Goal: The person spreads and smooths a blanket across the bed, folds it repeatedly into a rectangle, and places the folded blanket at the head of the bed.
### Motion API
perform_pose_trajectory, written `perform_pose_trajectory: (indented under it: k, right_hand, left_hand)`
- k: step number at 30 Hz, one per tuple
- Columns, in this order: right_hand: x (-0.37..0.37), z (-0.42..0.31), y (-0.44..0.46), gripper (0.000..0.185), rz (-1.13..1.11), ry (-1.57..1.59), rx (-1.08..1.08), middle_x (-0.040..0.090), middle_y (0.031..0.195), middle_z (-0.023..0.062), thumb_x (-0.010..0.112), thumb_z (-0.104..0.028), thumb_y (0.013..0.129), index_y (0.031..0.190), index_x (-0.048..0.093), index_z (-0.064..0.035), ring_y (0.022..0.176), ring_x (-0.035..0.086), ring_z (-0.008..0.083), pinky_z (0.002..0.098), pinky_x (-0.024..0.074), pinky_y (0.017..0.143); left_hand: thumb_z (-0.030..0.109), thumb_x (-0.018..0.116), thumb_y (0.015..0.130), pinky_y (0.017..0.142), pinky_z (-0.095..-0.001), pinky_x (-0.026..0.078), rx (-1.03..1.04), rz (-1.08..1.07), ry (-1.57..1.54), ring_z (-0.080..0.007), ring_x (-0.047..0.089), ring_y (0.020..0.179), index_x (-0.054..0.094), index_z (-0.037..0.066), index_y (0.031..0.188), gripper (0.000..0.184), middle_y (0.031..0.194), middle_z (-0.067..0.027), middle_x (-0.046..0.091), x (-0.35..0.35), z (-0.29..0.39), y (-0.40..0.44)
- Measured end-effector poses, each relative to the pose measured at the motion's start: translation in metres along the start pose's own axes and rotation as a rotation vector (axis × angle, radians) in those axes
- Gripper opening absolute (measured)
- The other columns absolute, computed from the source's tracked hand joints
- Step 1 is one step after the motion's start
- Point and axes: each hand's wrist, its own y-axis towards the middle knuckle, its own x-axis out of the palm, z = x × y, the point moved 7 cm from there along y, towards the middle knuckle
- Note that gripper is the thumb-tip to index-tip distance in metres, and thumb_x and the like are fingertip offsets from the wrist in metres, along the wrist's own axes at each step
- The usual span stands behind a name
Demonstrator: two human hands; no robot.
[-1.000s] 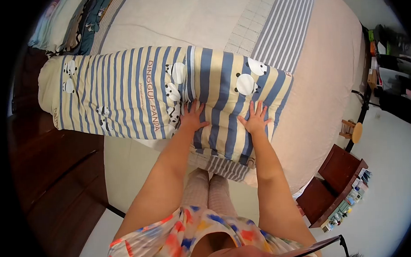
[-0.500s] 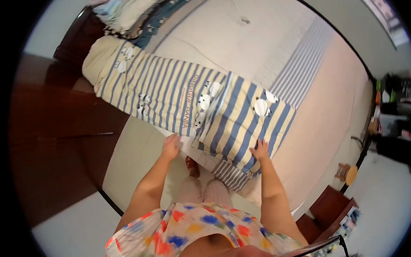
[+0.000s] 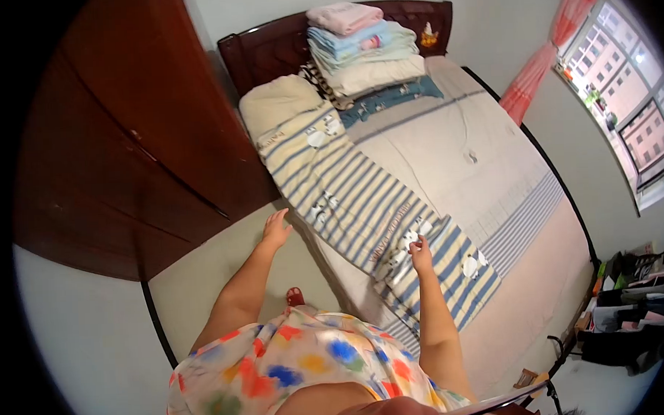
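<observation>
A long striped quilt with panda prints lies along the near side of the bed, its near end folded over. My left hand is in the air over the floor, beside the quilt's edge, fingers apart and holding nothing. Over the folded part of the quilt is my right hand, its fingers partly bent; whether it touches the cloth I cannot tell. The quilt's far end is plain cream and rounded, near the headboard.
Folded bedding is stacked by the dark headboard. A brown wardrobe stands at left. At right are a window with a pink curtain and a rack of clothes. Floor shows between wardrobe and bed.
Both hands have come off the spots they pressed on the folded end; my left hand is now away from the quilt. The view has swung up and toward the headboard and window.
</observation>
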Motion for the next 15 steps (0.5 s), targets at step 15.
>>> perform_pose_trajectory:
  k: [15]
  right_hand:
    - [0.254, -0.221, 0.043, 0.063, -0.197, 0.166, 0.069, 0.064, 0.105, 0.0153, 0.059, -0.028, 0.090, 0.140, 0.031, -0.0028, 0.072, 0.064, 0.0189, 0.0300, 0.0496, 0.058]
  left_hand:
    - [0.031, 0.070, 0.079, 0.109, -0.0418, 0.029, 0.102, 0.040, -0.099, -0.0338, 0.026, 0.134, 0.037, 0.015, 0.139, 0.071, 0.146, -0.0104, 0.031, -0.156, -0.090, 0.149]
